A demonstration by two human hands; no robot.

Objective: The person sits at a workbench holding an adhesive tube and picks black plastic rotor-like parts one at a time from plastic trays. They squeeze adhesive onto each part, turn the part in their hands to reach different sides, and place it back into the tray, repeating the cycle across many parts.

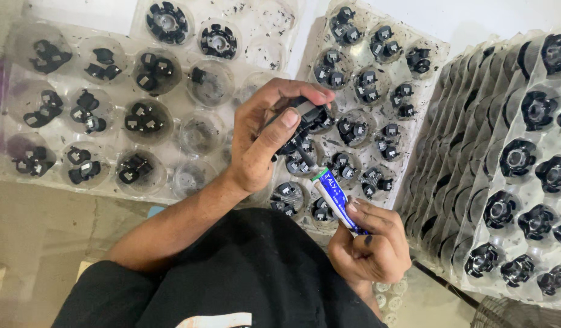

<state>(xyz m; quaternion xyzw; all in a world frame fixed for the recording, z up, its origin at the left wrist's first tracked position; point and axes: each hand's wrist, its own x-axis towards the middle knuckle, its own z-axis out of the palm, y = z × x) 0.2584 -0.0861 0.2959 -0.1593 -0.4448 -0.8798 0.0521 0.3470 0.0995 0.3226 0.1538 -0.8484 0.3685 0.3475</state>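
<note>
Currently the left hand (pixel 265 136) pinches a small black plastic part (pixel 309 115) at frame centre; the right hand (pixel 368 243) is clenched around a blue-and-white glue tube (pixel 332 199), nozzle angled up toward the part.

Risks, as judged: adhesive could drip onto the clear blister tray (pixel 426 61) and the loose black clips (pixel 365 82) directly below, or onto the fingers; the thumb-and-finger grip looks shallow, so the part could drop into a pocket.

Surroundings: second clear tray (pixel 119 185) upper left, partly filled; stacked trays of black round housings (pixel 516 159) at right crowd the right hand's side.
</note>
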